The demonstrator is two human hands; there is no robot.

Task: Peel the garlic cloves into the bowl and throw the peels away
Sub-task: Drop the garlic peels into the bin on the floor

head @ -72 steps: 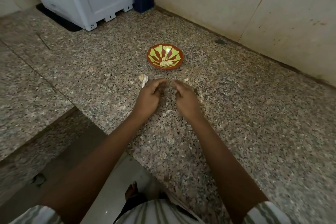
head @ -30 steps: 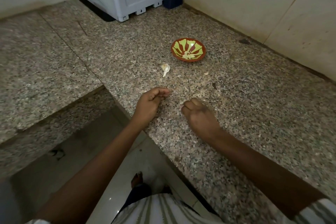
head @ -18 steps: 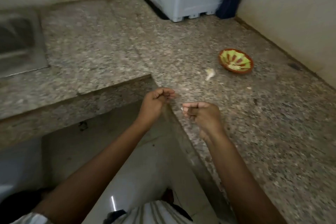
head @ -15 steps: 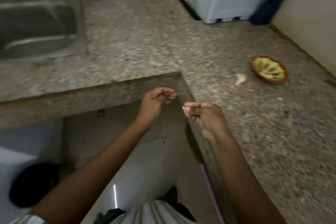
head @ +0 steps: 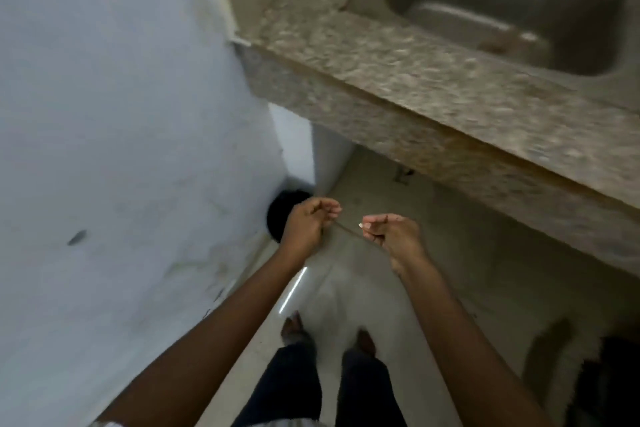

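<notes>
Turn from bowl to floor completed: a pale peel scrap (head: pixel 360 225) is pinched in the right grip (head: pixel 391 234), the left grip (head: pixel 308 222) is curled, contents hidden, and a dark bin (head: pixel 277 215) just beyond it suggests disposal is next.

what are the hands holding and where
The right hand pinches a small pale scrap, likely garlic peel, between its fingertips. The curled left hand: cannot tell.

A tiny pale peel (head: pixel 361 225), blurred and probably garlic skin, is sitting pinched at the fingertips of the right hand (head: pixel 391 236), above the floor.
</notes>
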